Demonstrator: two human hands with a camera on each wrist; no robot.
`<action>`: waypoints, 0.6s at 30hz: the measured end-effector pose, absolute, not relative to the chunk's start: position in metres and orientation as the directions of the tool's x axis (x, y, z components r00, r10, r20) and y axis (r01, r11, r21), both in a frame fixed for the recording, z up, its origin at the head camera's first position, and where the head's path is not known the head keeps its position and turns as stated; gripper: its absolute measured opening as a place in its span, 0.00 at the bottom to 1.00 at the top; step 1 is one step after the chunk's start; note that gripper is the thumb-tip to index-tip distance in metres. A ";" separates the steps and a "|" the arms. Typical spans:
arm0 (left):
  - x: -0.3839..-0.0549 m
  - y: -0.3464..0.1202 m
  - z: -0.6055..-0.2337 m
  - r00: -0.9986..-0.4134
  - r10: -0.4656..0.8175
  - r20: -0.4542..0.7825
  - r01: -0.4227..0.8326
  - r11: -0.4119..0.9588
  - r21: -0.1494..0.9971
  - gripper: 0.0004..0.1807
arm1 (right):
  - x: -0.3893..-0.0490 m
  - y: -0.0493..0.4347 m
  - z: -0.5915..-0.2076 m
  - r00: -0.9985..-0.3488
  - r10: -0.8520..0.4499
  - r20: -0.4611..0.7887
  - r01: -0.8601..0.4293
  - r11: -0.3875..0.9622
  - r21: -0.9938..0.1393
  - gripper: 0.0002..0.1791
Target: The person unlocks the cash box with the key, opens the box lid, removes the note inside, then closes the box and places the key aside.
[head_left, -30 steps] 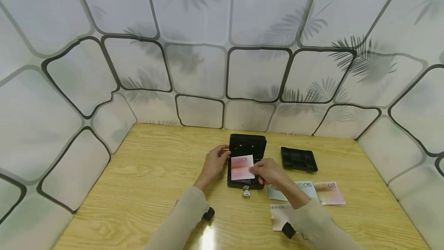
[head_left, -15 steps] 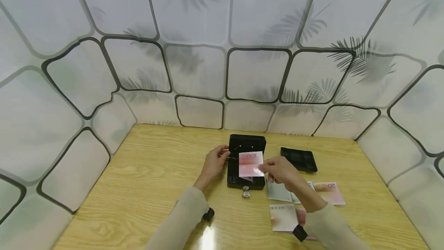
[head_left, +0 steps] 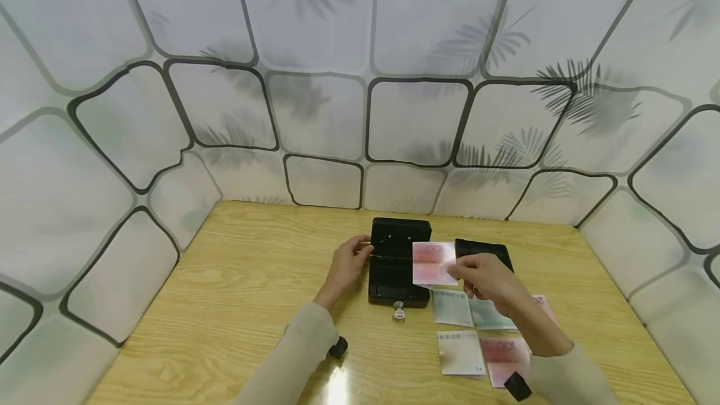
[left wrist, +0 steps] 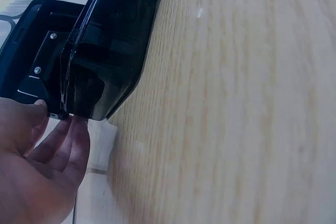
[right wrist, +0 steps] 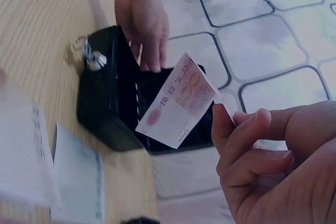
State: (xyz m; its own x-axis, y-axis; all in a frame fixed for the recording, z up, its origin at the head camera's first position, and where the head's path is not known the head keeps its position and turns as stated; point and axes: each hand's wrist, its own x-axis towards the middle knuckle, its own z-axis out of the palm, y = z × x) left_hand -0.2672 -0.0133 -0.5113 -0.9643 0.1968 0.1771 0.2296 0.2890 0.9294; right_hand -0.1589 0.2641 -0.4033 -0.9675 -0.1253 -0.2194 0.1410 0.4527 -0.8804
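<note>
A black cash box [head_left: 388, 283] stands on the table with its lid [head_left: 400, 227] raised. My left hand [head_left: 349, 264] grips it by the side near the hinge; in the left wrist view the thumb [left wrist: 37, 107] lies at the lid's edge and the fingers curl under the corner. Between thumb and fingers my right hand [head_left: 488, 279] pinches a pinkish-red 100 banknote [head_left: 432, 262] by its right edge, overlapping the box's right side in the head view. The right wrist view shows the banknote's printed face [right wrist: 181, 100] tilted before the lid. Keys [head_left: 399, 312] hang from the front lock [right wrist: 96, 60].
A black compartment tray [head_left: 489, 247] lies right of the box, partly behind my right hand. Nearer are two bluish-green notes [head_left: 452, 309], a pale note [head_left: 460, 355], a red note [head_left: 504, 354] and a 20 note [head_left: 544, 306] partly covered by the forearm. A patterned curtain [head_left: 416, 120] hangs behind.
My right hand has lifted the 100 banknote from over the box's inside and carried it to the right, uncovering the box's dark interior. The left hand stays on the box.
</note>
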 end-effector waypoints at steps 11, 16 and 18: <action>-0.268 -0.014 -0.510 -0.965 0.193 0.178 0.230 0.295 0.928 0.15 | -0.133 0.318 -0.394 -0.951 -0.161 -0.264 0.171 0.439 -0.882 0.21; -0.267 -0.014 -0.508 -0.964 0.192 0.183 0.236 0.303 0.923 0.15 | -0.122 0.346 -0.392 -0.945 -0.172 -0.278 0.175 0.453 -0.874 0.21; -0.268 -0.014 -0.508 -0.964 0.192 0.181 0.234 0.303 0.924 0.15 | -0.118 0.356 -0.392 -0.945 -0.173 -0.277 0.171 0.460 -0.871 0.22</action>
State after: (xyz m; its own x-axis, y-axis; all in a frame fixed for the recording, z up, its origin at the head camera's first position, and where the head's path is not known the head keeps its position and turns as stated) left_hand -0.2676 -0.0142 -0.5079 -0.9645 0.1922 0.1812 0.2339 0.3028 0.9239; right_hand -0.1180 0.3564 -0.3916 -0.9453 -0.1727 -0.2766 0.1709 0.4601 -0.8713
